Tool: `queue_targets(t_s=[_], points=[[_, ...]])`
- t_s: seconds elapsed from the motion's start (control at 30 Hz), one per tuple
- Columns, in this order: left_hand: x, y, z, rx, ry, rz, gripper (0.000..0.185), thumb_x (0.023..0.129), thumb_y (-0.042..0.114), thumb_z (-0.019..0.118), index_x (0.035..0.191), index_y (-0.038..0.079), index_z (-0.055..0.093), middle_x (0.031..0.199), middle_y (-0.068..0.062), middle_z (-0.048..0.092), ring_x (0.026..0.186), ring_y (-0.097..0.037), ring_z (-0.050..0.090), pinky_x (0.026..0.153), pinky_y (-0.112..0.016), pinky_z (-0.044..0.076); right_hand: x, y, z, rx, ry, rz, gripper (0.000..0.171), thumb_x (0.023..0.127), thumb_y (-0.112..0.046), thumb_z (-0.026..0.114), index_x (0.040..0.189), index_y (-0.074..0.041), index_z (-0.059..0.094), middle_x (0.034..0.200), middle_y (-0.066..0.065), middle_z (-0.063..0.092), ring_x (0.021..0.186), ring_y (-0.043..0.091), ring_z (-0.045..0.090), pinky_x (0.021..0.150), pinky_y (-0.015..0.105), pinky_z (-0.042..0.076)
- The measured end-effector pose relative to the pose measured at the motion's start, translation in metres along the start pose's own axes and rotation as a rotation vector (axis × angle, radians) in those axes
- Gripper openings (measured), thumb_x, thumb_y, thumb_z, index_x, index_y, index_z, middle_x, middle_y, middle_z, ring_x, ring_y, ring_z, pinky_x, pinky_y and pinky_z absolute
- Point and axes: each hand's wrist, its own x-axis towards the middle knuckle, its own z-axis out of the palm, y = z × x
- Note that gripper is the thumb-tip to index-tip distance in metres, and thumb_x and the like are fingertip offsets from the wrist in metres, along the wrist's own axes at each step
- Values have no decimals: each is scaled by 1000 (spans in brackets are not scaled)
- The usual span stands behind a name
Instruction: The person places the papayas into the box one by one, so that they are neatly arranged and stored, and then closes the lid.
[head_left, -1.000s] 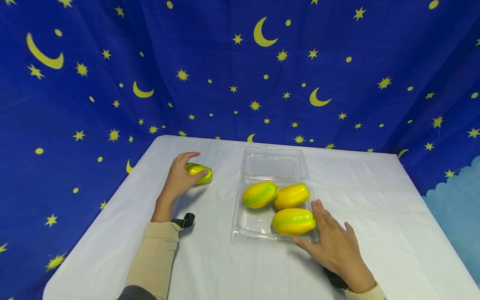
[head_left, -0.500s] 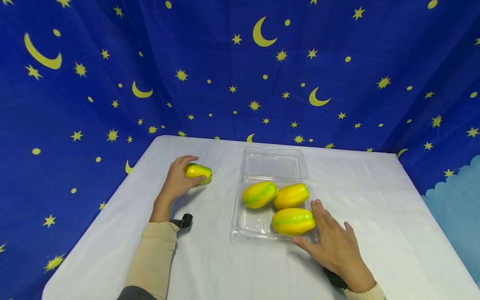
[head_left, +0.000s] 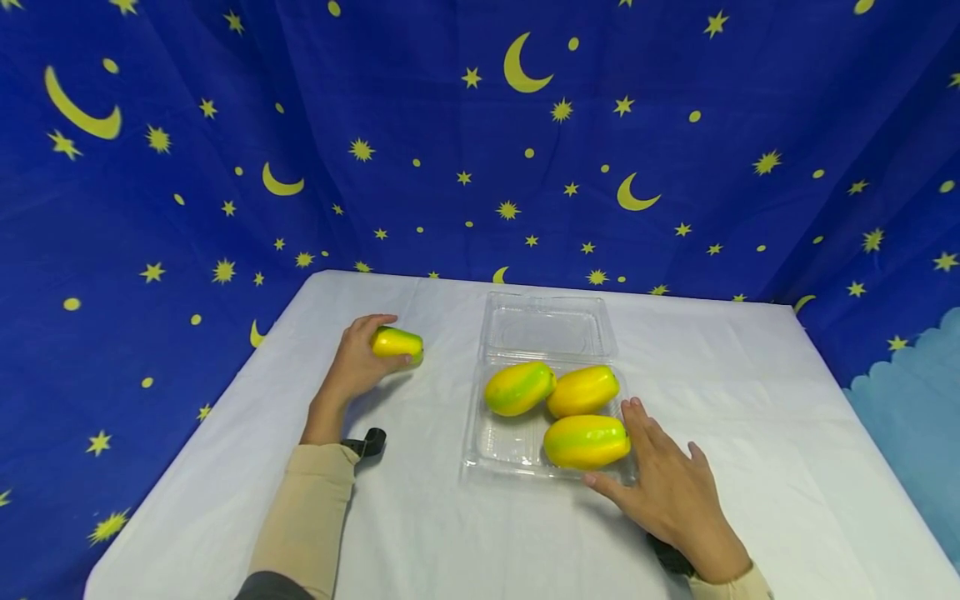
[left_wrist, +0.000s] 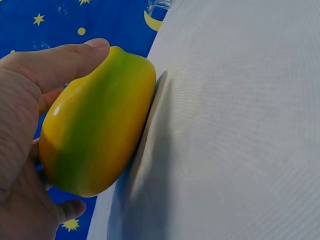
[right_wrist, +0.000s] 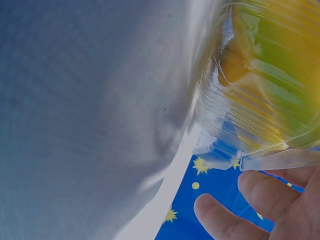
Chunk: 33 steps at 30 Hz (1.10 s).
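Observation:
On the left of the table, my left hand grips a yellow-green papaya, thumb on one side and fingers curled round the other. The left wrist view shows this papaya close against the white cloth, its shadow beside it. A clear plastic clamshell box lies with its lid folded back. Inside its base are three more papayas: one at the back left, one at the back right and one in front. My right hand, fingers fairly straight and spread, is at the box's front right corner.
White cloth covers the table. Behind and beside it hangs a blue curtain with yellow moons and stars. A light blue scalloped patch shows at the far right.
My left fingers and thumb have closed in round the papaya, which has turned slightly in place. The right hand, the box and its papayas have stayed put.

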Motion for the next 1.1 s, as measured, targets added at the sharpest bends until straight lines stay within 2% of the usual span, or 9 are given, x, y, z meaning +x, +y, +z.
queue_targets(t_s=[0.23,0.57,0.83,1.1], points=[[-1,0,1,3,-7,-22,74,77,35,86,142,18,53,156,-15,38,140,-39,35,112,-59,34,0,-1,0,15,-3,0,115,78,-88,48,160,-12,23,165,9,27,145,36,40,101,81,27],[-1,-2,3,15,1,-3,73,78,36,85,142,17,54,153,-18,40,140,-39,37,113,-59,34,-1,0,-1,3,19,-8,116,78,-87,50,160,-11,23,164,11,30,142,37,44,100,81,29],[-1,-3,2,13,10,-18,73,79,36,85,142,16,54,152,-19,40,137,-40,39,112,-59,35,0,1,-1,5,32,-10,115,78,-88,51,160,-11,24,164,10,30,141,37,45,100,80,29],[-2,-4,1,-6,12,-39,68,80,30,84,139,15,56,150,-21,41,133,-41,43,110,-59,35,-1,2,0,14,31,-11,115,78,-88,51,160,-11,24,164,11,31,143,36,43,100,80,29]])
